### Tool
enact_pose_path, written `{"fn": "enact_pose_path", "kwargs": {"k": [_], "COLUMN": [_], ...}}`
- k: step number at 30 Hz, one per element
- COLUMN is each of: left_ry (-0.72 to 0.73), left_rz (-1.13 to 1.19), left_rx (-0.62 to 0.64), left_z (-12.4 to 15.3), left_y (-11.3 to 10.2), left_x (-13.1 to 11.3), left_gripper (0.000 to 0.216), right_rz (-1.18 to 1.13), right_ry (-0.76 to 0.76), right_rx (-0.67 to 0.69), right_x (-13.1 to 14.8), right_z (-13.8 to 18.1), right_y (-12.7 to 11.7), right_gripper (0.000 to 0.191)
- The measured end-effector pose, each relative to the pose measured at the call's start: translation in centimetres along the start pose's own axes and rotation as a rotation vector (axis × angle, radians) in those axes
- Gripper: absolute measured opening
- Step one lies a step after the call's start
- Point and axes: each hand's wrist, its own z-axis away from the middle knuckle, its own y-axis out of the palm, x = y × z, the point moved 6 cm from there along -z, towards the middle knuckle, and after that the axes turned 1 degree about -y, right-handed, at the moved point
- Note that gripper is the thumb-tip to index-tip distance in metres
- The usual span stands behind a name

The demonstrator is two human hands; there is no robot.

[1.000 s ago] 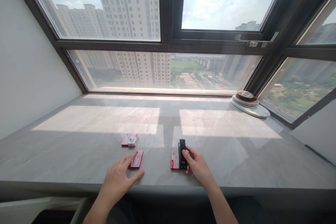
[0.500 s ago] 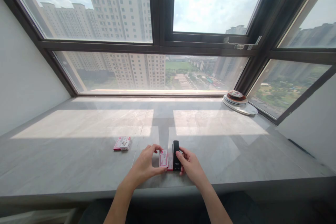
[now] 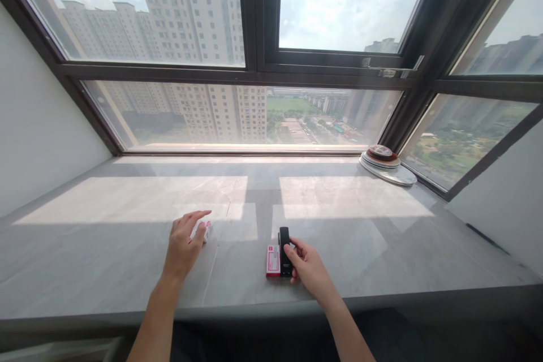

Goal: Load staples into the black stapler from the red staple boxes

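Note:
My left hand (image 3: 184,242) is over a small white and pink box (image 3: 207,232) on the left side of the sill, its index finger and thumb spread apart. Most of that box is hidden behind the hand. Farther right, a black stapler (image 3: 284,243) lies lengthwise on the surface. My right hand (image 3: 307,266) grips it from the right, with the thumb on top and the fingers at its side. Against the stapler's left side sits a white and red box (image 3: 273,260); I cannot tell whether another box is under it.
A grey marble-patterned sill (image 3: 127,271) spreads below dark window frames (image 3: 254,76). In the back right corner stands a stack of round plates or discs (image 3: 388,167). The sill's front edge (image 3: 382,295) runs close to my forearms.
My left hand has let go of the white and red box, now flush beside the stapler, and moved left to the other box. My right hand has stayed on the stapler.

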Motion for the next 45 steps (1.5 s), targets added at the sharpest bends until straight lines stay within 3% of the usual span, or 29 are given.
{"fn": "enact_pose_path", "kwargs": {"k": [2,4,6,9,12,14,18,23,28,31,33,36,39,40,42,45], "left_ry": [-0.077,-0.094,-0.070,-0.064,-0.102,-0.094,0.046,0.157,0.159,0.179,0.183,0.012,-0.336,-0.429,-0.518,-0.405], "left_rz": [-0.153,-0.235,-0.239,-0.155,-0.086,-0.052,0.123,0.348,0.476,0.454,0.400,0.227,-0.078,-0.137,-0.160,-0.107], "left_rx": [0.034,0.128,0.199,0.274,0.333,0.373,0.456,0.513,0.580,0.549,0.476,0.174,-0.220,-0.227,-0.054,0.197], "left_z": [-0.3,0.5,2.1,5.0,7.0,7.7,7.6,6.4,6.5,6.9,6.7,4.8,3.2,2.8,2.0,1.4], "left_y": [-1.1,-1.3,-1.4,-1.6,-1.7,-1.0,2.0,6.6,10.0,10.3,9.2,5.3,0.5,-0.1,0.8,4.3], "left_x": [5.0,8.5,10.1,10.1,7.8,5.0,-3.0,-11.4,-13.7,-13.3,-12.1,-7.4,-0.5,1.3,3.6,2.3], "left_gripper": [0.039,0.040,0.047,0.051,0.059,0.070,0.055,0.063,0.069,0.081,0.080,0.050,0.053,0.055,0.055,0.048], "right_rz": [-0.002,-0.011,-0.017,-0.013,-0.003,0.003,0.011,0.027,0.066,0.077,0.100,0.175,0.250,0.276,0.338,0.460], "right_ry": [0.005,0.010,0.017,0.019,0.020,0.021,0.009,-0.005,-0.041,-0.037,-0.011,-0.016,-0.044,-0.047,-0.061,-0.105], "right_rx": [0.004,0.006,0.007,0.010,0.007,0.007,0.012,0.022,0.055,0.040,-0.004,-0.063,-0.063,-0.061,-0.069,-0.059], "right_x": [0.1,0.3,0.3,0.3,0.4,0.5,0.8,0.8,1.3,1.5,1.4,1.6,1.9,2.0,2.3,3.1], "right_z": [0.1,0.2,0.2,0.2,0.3,0.4,0.5,0.3,0.3,0.5,1.0,2.1,3.2,3.5,3.7,3.5], "right_y": [0.1,0.1,0.2,0.2,0.2,0.2,0.2,0.2,0.4,0.1,-0.5,-1.4,-1.6,-1.5,-1.2,-0.5], "right_gripper": [0.071,0.070,0.070,0.071,0.072,0.072,0.070,0.069,0.066,0.071,0.077,0.083,0.088,0.090,0.091,0.085]}}
